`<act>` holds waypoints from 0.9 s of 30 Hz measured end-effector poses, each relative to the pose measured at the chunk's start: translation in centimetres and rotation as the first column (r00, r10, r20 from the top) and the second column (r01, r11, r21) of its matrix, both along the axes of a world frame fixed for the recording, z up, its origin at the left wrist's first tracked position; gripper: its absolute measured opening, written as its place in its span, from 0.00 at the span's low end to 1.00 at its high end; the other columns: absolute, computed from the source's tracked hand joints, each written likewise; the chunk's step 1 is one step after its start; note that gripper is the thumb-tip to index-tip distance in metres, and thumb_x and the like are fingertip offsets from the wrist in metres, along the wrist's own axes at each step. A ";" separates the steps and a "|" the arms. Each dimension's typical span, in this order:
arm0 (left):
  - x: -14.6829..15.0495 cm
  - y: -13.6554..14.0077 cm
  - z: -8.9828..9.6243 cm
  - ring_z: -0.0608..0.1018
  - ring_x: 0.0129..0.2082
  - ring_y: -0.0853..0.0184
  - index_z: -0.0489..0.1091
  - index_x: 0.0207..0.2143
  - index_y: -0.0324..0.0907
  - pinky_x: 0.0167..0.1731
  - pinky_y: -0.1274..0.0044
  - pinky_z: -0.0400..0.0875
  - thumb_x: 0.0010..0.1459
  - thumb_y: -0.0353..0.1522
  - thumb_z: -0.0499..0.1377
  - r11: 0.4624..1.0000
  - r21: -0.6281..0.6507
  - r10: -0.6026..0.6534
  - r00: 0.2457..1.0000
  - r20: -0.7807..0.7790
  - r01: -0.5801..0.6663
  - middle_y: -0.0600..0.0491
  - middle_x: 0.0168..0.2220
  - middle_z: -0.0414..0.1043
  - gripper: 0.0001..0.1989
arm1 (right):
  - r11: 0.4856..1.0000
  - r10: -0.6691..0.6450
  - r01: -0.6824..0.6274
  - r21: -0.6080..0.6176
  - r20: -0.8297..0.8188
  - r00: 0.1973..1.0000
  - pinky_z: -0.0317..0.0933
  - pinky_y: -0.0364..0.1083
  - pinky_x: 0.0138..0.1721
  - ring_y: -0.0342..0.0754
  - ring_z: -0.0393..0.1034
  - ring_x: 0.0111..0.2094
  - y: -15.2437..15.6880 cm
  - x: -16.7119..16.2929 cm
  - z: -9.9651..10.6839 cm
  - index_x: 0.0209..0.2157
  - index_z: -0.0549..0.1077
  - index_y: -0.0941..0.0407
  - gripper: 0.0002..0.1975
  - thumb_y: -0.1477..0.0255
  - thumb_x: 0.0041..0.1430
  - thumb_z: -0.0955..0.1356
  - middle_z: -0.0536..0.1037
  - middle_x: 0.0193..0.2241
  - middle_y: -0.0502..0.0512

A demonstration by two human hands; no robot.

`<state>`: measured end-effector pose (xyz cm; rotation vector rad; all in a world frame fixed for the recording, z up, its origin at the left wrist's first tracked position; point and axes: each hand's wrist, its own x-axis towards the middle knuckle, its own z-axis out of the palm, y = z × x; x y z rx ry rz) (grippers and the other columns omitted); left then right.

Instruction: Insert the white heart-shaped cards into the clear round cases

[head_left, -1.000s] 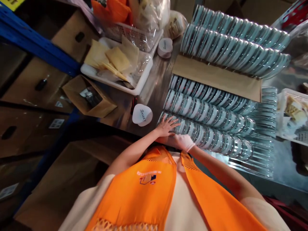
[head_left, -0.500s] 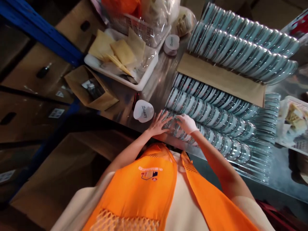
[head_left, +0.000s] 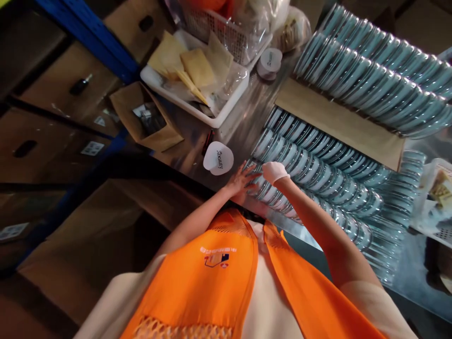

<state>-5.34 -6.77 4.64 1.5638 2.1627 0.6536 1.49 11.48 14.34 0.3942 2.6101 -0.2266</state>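
My left hand point(head_left: 243, 181) is bare, its fingers spread against the left end of the nearest row of clear round plastic packs point(head_left: 337, 219). Just to its right, my right hand point(head_left: 274, 172) wears a white glove and is closed above the same row. What its fingers hold, if anything, is hidden. Behind it stands a second row of packs point(head_left: 318, 172), on edge and tightly lined up, with white pieces inside. A white rounded card point(head_left: 218, 158) with "beauty" printed on it lies left of my left hand.
A brown cardboard strip point(head_left: 339, 122) divides the rows from taller ones point(head_left: 370, 77) behind. A white tray point(head_left: 226, 113) of yellowish packets, an opened carton point(head_left: 165, 139) and a stack of cards point(head_left: 269, 65) stand on the metal table. A white basket point(head_left: 438, 202) sits right.
The view has shifted, so the table things appear further right. My right hand has closed more tightly, its fingers now tucked in. My left hand stays at the row's end.
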 end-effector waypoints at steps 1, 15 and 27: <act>0.1 0.0 0.1 0.35 0.76 0.48 0.66 0.66 0.53 0.71 0.53 0.46 0.68 0.44 0.56 1.000 -0.004 0.009 1.000 0.009 -0.009 0.54 0.75 0.48 0.26 | 1.000 0.010 -0.010 0.009 0.014 1.000 0.67 0.47 0.43 0.51 0.79 0.40 -0.9 0.7 0.1 0.41 0.78 0.69 0.11 0.78 0.66 0.64 0.82 0.37 0.70; -0.4 -0.2 -0.3 0.40 0.76 0.56 0.57 0.71 0.53 0.73 0.61 0.45 0.70 0.43 0.52 0.974 0.159 0.125 0.971 0.203 -0.159 0.54 0.77 0.38 0.29 | 0.972 0.210 -0.200 -0.120 0.080 0.974 0.65 0.44 0.38 0.51 0.76 0.38 -11.0 7.3 -5.2 0.46 0.76 0.63 0.18 0.74 0.72 0.57 0.80 0.39 0.67; 1.2 0.9 -2.7 0.61 0.71 0.59 0.58 0.71 0.44 0.71 0.61 0.55 0.72 0.43 0.46 0.789 0.070 0.354 0.544 0.761 -0.611 0.48 0.71 0.57 0.29 | 0.968 0.112 -0.069 -0.239 0.171 0.979 0.64 0.41 0.42 0.45 0.73 0.35 2.6 -7.5 -2.6 0.41 0.81 0.67 0.13 0.74 0.62 0.68 0.82 0.34 0.58</act>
